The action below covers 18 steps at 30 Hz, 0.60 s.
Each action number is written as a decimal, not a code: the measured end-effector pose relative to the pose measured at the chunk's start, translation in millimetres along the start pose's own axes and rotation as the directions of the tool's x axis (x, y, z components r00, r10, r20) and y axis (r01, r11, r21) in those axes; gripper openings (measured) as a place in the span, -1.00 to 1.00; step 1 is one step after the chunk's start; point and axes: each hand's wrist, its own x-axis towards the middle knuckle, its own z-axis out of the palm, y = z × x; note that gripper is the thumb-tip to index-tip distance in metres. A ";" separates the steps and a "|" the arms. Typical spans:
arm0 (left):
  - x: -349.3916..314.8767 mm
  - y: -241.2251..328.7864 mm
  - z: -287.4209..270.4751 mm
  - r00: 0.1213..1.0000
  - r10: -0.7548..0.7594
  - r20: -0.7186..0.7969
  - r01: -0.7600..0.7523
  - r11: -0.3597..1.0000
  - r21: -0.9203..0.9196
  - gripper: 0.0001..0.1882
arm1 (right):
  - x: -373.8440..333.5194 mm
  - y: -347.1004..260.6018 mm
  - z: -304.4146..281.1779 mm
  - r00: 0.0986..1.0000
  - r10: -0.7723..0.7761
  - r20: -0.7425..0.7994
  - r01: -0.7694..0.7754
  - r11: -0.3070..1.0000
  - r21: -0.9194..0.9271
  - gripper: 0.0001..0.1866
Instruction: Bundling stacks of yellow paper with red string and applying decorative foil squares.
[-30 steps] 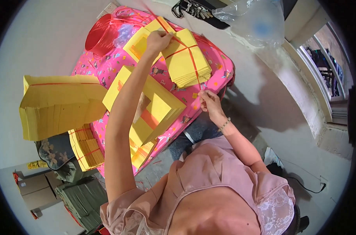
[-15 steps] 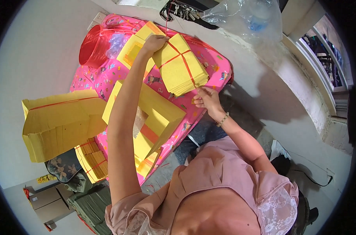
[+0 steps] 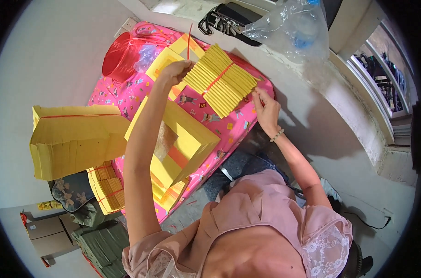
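Holding, left hand point(image 3: 174, 73): fingers closed on the left edge of a yellow paper bundle point(image 3: 236, 89), a loose ribbon end point(image 3: 189, 44) sticking up beside them.
Right hand point(image 3: 268, 112): fingers narrowed, pinching the bundle's right corner.
Bundle: tilted, folds facing up, banded by red ribbon point(image 3: 218, 78), above the pink tablecloth point(image 3: 209, 118).
Far left: a red roll point(image 3: 116, 58).

I see a crumpled clear plastic bag point(image 3: 291, 32) near silver metal keys point(image 3: 226, 19), up top; brown cardboard box point(image 3: 44, 234) beside a dark-green creased bundle point(image 3: 103, 248), lower left.
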 end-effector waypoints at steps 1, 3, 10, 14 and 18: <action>8.5 -12.3 -32.4 0.999 -0.044 -0.015 0.044 0.999 -0.019 -0.74 | 2.6 -7.2 10.0 0.993 -0.116 -0.004 0.116 0.993 0.033 -0.77; 14.1 -17.5 -12.6 0.961 -0.103 -0.258 0.096 0.995 -0.038 -0.78 | 10.3 6.3 14.5 0.977 -0.210 0.035 0.210 0.977 0.026 -0.74; 47.4 -32.0 -9.8 0.966 -0.113 -0.231 0.130 0.990 0.060 -0.73 | 47.1 16.3 8.9 0.961 0.117 0.251 -0.206 0.907 0.366 -0.39; 47.3 -36.4 -15.3 0.964 -0.114 -0.238 0.104 0.993 -0.055 -0.78 | 62.3 25.7 12.8 0.902 0.087 0.424 -0.276 0.869 0.410 -0.56; 40.9 -45.7 -9.2 0.939 -0.220 -0.264 0.192 0.973 -0.126 -0.79 | 42.4 16.6 4.1 0.923 0.122 0.365 -0.267 0.885 0.381 -0.65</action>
